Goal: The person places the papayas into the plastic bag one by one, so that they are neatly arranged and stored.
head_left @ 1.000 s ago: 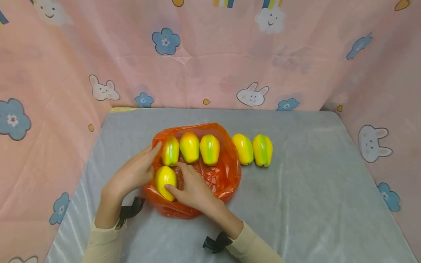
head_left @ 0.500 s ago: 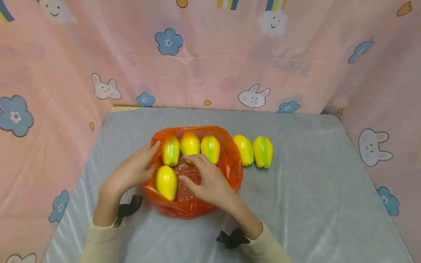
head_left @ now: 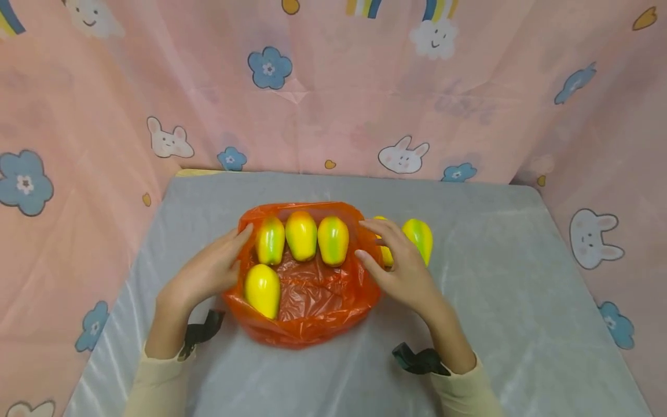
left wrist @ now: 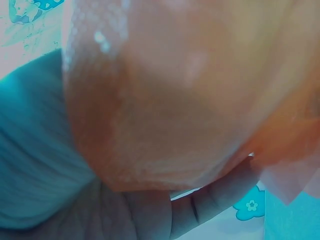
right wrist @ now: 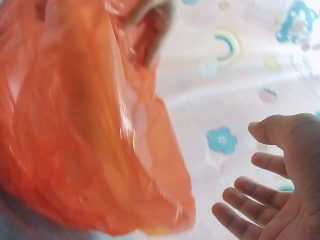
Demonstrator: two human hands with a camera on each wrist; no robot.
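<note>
An orange-red plastic bag (head_left: 312, 333) lies spread with its mouth upward. Three glossy yellow-green fruits, mango-like in shape, form a row inside at the back, the middle one (head_left: 301, 236) among them. Another yellow fruit (head_left: 263, 291) sits at the bag's front left. My left hand (head_left: 205, 272) rests against the bag's left side, fingers extended along the rim; in the left wrist view the bag hides much of it. Over the bag's right rim hovers my right hand (head_left: 409, 275), fingers spread and holding nothing. It partly covers one fruit (head_left: 387, 256) outside the bag.
A second outside fruit (head_left: 418, 237) lies just right of the partly covered one. The grey cloth-covered table (head_left: 521, 289) extends to the right. Pink printed curtains (head_left: 333, 104) stand behind and at both sides.
My right hand has let go of the front-left fruit, leaving it in the bag, and moved right across to the bag's right rim. My left hand has stayed by the left side.
</note>
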